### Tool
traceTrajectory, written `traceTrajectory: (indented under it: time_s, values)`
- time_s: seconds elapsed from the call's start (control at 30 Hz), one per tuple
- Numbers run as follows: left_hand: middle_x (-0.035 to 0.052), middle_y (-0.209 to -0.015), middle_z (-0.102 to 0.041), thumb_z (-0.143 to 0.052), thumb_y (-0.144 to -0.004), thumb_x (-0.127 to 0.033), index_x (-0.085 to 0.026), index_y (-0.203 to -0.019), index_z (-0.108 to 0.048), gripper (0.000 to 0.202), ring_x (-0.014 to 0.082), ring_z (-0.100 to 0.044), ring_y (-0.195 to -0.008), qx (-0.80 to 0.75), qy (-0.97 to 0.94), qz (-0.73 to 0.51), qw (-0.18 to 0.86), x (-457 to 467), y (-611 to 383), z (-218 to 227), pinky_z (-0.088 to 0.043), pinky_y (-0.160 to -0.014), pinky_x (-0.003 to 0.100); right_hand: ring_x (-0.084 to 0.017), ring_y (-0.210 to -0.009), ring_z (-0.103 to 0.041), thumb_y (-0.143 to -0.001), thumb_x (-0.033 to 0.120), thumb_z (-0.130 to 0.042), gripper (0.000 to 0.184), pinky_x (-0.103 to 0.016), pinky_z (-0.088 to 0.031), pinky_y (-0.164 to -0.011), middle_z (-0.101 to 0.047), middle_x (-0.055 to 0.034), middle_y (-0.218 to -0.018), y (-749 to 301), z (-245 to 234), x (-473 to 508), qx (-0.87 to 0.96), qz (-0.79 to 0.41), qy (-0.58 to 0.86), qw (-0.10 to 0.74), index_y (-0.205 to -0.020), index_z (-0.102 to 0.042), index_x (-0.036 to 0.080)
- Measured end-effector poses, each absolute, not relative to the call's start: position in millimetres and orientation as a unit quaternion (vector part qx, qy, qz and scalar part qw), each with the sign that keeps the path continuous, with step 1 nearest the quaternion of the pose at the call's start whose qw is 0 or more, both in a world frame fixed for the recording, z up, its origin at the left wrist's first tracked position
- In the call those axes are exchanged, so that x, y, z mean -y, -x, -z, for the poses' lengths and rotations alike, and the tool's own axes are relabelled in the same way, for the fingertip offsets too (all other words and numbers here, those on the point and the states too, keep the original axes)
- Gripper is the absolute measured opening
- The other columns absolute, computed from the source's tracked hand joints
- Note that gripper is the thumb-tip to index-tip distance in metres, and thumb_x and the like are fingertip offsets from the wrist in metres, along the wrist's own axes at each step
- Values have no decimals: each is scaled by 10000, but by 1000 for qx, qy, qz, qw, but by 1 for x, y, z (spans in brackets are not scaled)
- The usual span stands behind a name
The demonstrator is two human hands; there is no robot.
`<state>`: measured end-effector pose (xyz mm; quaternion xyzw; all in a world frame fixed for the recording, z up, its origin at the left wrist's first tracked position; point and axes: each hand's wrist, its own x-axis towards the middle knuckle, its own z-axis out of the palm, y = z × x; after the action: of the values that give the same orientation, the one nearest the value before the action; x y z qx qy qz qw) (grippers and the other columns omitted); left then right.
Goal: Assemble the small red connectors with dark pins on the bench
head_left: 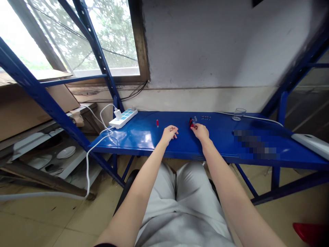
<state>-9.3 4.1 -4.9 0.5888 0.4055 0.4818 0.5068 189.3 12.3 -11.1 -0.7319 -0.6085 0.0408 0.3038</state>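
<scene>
A small red-and-black object (191, 122), probably light, stiff and best taken by its lower red end, is pinched over the glossy blue worktop (223, 139) at ten o'clock of the right hand (201, 131). The left hand (169, 134) is loosely curled; whether anything is held cannot be told. A slim red-and-white piece (157, 123) is set at its ten o'clock, a smooth clear glass (239, 114) at the right hand's two.

Plain blue for the tabletop (138, 135); red, black and grey for the held object (191, 122); red with pale end for the small cylinder (157, 122); white with light-blue patches for the power strip (122, 120); pale grey for the trousers (191, 178).
</scene>
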Motion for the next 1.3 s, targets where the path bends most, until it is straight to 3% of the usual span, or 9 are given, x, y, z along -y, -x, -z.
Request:
traceTrajectory:
  time_s: [0.3, 0.7, 1.07, 1.2, 1.3]
  values:
    - [-8, -607, -573, -559, -747, -222, -141, -746, -536, 84, 55, -507, -396, -406, -591, -480, 505, -3, 10, 5, -295, -359, 170, -252, -851, -599, -789, 218, -510, 175, -324, -407, -653, -645, -135, -904, -191, 6, -1, 562, -50, 777, 281, -920, -618, 179]
    - [-11, -610, -571, -555, -745, -228, -136, -758, -536, 95, 54, -507, -397, -405, -597, -477, 503, -5, 10, 6, -297, -358, 166, -230, -834, -614, -782, 360, -526, 233, -288, -407, -654, -672, -99, -841, -185, -2, -3, 542, -49, 804, 242, -843, -681, 198]
    - [-8, -613, -570, -552, -750, -231, -132, -763, -541, 100, 51, -508, -400, -407, -600, -478, 496, -4, 10, 6, -299, -362, 163, -264, -889, -593, -763, 378, -530, 245, -356, -384, -745, -664, -98, -874, -182, -5, -1, 533, -66, 810, 236, -850, -676, 202]
    - [-6, -612, -570, -553, -751, -239, -132, -757, -541, 108, 53, -510, -405, -404, -604, -476, 496, -2, 10, 5, -304, -370, 166, -268, -900, -575, -752, 382, -527, 288, -391, -363, -786, -644, -108, -901, -182, 0, 1, 536, -59, 800, 263, -933, -628, 183]
    - [-6, -606, -568, -550, -751, -237, -133, -752, -538, 104, 53, -505, -401, -405, -604, -477, 494, -2, 10, 5, -302, -372, 166, -244, -852, -570, -763, 370, -494, 305, -379, -366, -765, -622, -86, -843, -182, 2, 5, 530, -32, 775, 342, -986, -566, 175]
